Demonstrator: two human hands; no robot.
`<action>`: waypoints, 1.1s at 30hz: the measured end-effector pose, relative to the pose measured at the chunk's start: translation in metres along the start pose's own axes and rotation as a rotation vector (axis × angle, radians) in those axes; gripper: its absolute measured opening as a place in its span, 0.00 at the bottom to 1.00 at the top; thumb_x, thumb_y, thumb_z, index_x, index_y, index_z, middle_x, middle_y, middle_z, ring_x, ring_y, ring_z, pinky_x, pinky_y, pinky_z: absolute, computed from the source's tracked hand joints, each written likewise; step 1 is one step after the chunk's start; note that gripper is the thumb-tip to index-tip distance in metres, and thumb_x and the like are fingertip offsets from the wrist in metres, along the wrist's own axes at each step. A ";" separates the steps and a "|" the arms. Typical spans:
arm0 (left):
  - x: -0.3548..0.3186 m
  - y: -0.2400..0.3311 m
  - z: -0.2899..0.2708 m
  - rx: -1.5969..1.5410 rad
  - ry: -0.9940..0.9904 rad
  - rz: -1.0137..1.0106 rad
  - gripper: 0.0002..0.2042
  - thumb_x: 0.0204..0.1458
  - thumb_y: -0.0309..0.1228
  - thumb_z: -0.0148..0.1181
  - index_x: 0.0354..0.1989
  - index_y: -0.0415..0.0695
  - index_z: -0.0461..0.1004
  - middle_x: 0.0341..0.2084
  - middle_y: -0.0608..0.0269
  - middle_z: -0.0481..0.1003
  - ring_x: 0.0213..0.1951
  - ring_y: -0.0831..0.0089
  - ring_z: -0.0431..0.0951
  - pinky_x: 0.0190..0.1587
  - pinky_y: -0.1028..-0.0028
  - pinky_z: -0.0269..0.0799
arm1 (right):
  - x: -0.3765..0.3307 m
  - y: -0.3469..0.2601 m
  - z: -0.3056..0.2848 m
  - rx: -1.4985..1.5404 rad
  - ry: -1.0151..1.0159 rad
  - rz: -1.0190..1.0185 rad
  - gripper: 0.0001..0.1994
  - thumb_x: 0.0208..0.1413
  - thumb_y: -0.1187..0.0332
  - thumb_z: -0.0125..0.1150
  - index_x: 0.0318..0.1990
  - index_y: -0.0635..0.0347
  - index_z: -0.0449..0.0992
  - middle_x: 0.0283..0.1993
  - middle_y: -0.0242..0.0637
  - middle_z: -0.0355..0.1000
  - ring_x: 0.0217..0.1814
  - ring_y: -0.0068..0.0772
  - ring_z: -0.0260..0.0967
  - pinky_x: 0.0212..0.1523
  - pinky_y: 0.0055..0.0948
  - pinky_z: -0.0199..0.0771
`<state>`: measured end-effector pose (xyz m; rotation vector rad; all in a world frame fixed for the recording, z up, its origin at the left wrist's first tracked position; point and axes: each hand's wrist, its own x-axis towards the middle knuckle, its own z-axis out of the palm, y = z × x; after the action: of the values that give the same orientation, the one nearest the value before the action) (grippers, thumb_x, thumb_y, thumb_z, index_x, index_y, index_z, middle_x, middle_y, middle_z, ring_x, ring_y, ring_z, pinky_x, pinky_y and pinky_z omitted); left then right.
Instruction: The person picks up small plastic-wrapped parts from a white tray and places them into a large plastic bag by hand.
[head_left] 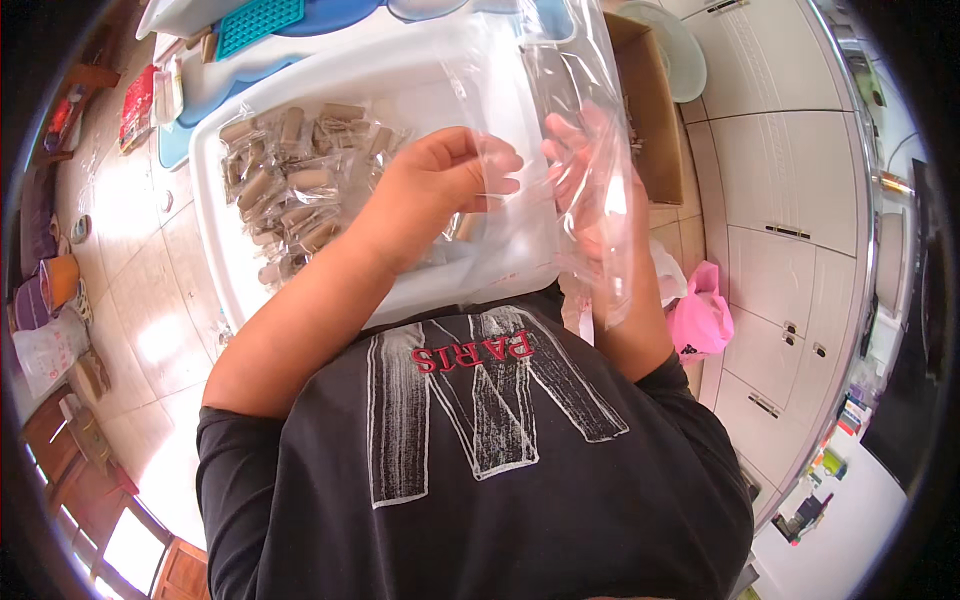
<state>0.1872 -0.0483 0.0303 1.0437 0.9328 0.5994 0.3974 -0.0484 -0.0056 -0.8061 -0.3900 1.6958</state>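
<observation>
Both hands were up over the white tray, and between them hung a clear plastic bag, held open and upright in front of the person's chest. The left hand had its fingers curled in, pinching the bag's near edge between thumb and fingertips. The right hand sat behind the film, seen through the plastic, its fingers spread fairly straight and pressed against the bag; whether it gripped the film or only braced it could not be told. Down in the tray, to the left of the left forearm, lay a heap of small packets, each a brown cylinder-like piece wrapped in clear film, piled loosely against each other. A cardboard box stood just beyond the right hand, beside the white cabinet doors. A pink bag rested near the right elbow, and a teal mat lay at the far edge beyond the tray.
</observation>
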 end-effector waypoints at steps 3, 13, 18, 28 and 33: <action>-0.005 -0.012 -0.017 -0.502 -0.070 0.013 0.32 0.60 0.54 0.44 0.62 0.39 0.58 0.53 0.47 0.70 0.53 0.61 0.73 0.55 0.65 0.68 | -0.003 0.001 0.007 -0.122 0.029 -0.101 0.24 0.60 0.65 0.55 0.63 0.57 0.61 0.54 0.48 0.69 0.46 0.39 0.73 0.45 0.31 0.76; -0.017 -0.004 -0.011 -0.102 0.293 0.220 0.29 0.59 0.25 0.51 0.68 0.43 0.48 0.42 0.50 0.77 0.36 0.71 0.80 0.35 0.75 0.76 | -0.012 -0.022 0.017 -0.846 -0.013 -0.442 0.42 0.54 0.45 0.59 0.69 0.60 0.49 0.66 0.51 0.54 0.62 0.45 0.62 0.60 0.41 0.62; -0.021 -0.005 -0.011 -0.039 0.361 0.264 0.29 0.57 0.22 0.50 0.68 0.42 0.48 0.40 0.51 0.78 0.34 0.72 0.81 0.31 0.75 0.77 | -0.041 -0.047 0.048 -0.846 -0.153 -0.267 0.67 0.29 0.34 0.72 0.71 0.59 0.37 0.71 0.53 0.42 0.71 0.53 0.47 0.66 0.50 0.48; -0.026 0.006 -0.012 -0.091 0.440 0.214 0.30 0.58 0.22 0.49 0.67 0.38 0.44 0.40 0.48 0.77 0.34 0.68 0.81 0.31 0.76 0.77 | -0.040 -0.044 0.003 -1.643 0.151 -0.776 0.29 0.46 0.69 0.70 0.57 0.61 0.68 0.60 0.46 0.64 0.60 0.42 0.64 0.59 0.37 0.64; -0.033 -0.005 -0.024 -0.167 0.435 0.189 0.30 0.57 0.21 0.49 0.67 0.37 0.44 0.41 0.45 0.76 0.35 0.66 0.81 0.32 0.74 0.78 | -0.007 -0.049 -0.068 -0.356 0.556 -0.377 0.11 0.57 0.60 0.62 0.37 0.57 0.74 0.33 0.30 0.74 0.33 0.26 0.70 0.34 0.24 0.69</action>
<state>0.1501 -0.0656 0.0330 0.8710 1.1444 1.0725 0.4798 -0.0520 -0.0205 -1.3285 -0.4265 1.0087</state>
